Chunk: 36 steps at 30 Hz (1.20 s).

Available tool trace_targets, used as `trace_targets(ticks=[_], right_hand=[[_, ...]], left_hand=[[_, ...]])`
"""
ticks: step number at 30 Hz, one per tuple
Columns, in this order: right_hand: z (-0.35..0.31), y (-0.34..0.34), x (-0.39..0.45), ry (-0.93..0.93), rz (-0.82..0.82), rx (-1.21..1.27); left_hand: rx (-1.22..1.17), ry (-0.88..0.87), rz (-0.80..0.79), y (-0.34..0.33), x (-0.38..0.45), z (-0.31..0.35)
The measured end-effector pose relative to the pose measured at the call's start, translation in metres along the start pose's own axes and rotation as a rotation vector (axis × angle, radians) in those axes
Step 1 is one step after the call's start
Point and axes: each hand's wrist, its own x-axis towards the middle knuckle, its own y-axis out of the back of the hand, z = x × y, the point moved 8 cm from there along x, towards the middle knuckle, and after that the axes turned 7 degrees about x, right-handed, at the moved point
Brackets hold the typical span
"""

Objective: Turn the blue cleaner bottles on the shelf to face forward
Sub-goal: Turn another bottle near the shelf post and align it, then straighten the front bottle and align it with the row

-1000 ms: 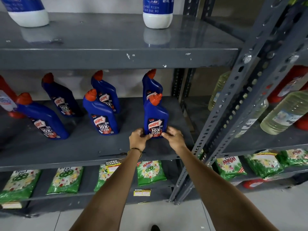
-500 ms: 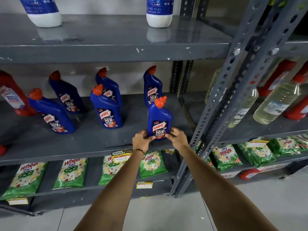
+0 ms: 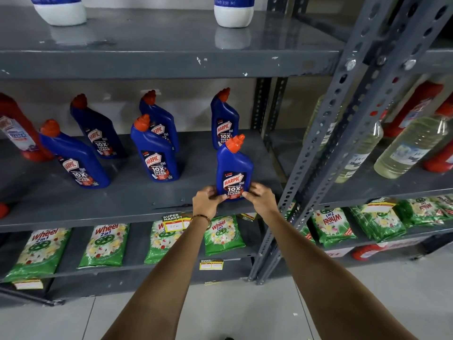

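Several blue Harpic cleaner bottles with orange-red caps stand on the grey middle shelf. The front right bottle stands near the shelf's front edge with its label toward me. My left hand grips its base from the left and my right hand from the right. Another bottle stands directly behind it. More stand to the left: a front one with one behind, a back one and a leaning one at front left. All show their labels.
A red bottle stands at the far left of the same shelf. Perforated grey uprights rise just right of my hands. Pale liquid bottles fill the neighbouring shelf. Green Wheel packs lie below, white-based bottles above.
The view has shifted so the shelf sits higher and the lower shelf shows more. The held bottle now stands slightly nearer the front edge; both hands stay at its base.
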Motion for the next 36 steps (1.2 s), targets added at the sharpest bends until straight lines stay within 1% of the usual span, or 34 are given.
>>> trace_targets(ticks=[5,9,13,16,19,22,25,27,30,36], right_hand=[[-0.001,0.000,-0.004,-0.023,0.021,-0.023],[-0.001,-0.002,-0.013,-0.057,0.096,-0.005],[-0.004,-0.005,-0.024,-0.051,0.252,-0.068],[-0.007,-0.021,-0.040,-0.061,0.424,-0.082],[-0.011,-0.040,-0.063,-0.081,0.571,-0.104],[-0.021,-0.070,-0.084,-0.101,0.648,-0.146],[-0.031,-0.102,-0.092,-0.089,0.629,-0.082],[-0.041,-0.129,-0.088,-0.075,0.554,-0.038],[-0.056,-0.159,-0.072,-0.050,0.415,-0.042],[-0.074,-0.196,-0.029,-0.023,0.207,-0.042]], left_hand=[[0.016,-0.023,-0.015,0.000,-0.001,0.001],[0.032,-0.024,-0.046,0.009,0.002,-0.004],[-0.026,-0.017,-0.048,0.040,0.008,-0.017],[-0.020,-0.016,-0.060,0.078,0.012,-0.035],[0.033,-0.023,-0.047,0.112,0.016,-0.053],[0.101,-0.011,-0.032,0.143,0.020,-0.074],[0.106,-0.003,-0.029,0.162,0.022,-0.087],[0.100,-0.006,-0.016,0.174,0.026,-0.089],[0.086,-0.002,-0.001,0.185,0.036,-0.088],[0.020,0.036,0.051,0.204,0.060,-0.087]])
